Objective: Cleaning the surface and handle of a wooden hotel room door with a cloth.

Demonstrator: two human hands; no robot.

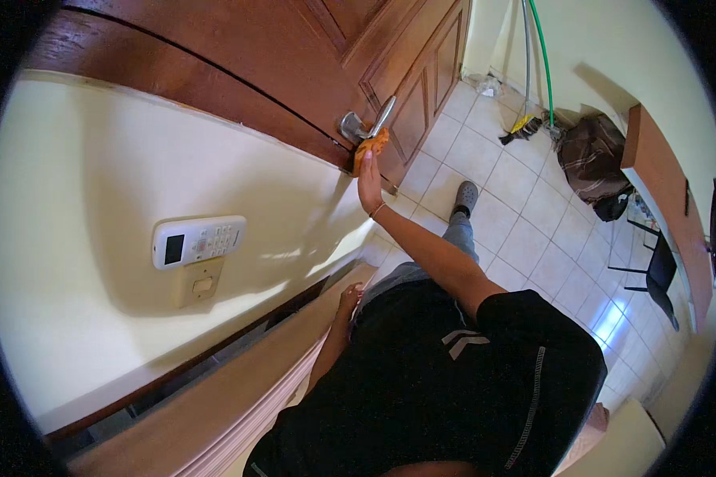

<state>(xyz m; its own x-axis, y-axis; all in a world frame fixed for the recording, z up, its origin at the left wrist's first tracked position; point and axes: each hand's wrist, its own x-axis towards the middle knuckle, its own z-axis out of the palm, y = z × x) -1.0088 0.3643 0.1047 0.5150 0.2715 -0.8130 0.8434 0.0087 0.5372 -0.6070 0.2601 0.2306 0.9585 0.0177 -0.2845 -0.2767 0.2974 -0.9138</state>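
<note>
My right hand reaches up to the brown wooden door. Its fingers press an orange cloth against the door's edge, just under the silver lever handle. The cloth touches the lower side of the handle's lever. A thin bracelet circles that wrist. Down at my side, beside my thigh and above the bed's edge, my left hand is held with its fingers curled in. What it holds, if anything, is hidden.
A white remote control sits on the wall above a light switch. A bed runs along my left. On the tiled floor to the right stand a dark bag, a broom, a black chair and a wooden desk.
</note>
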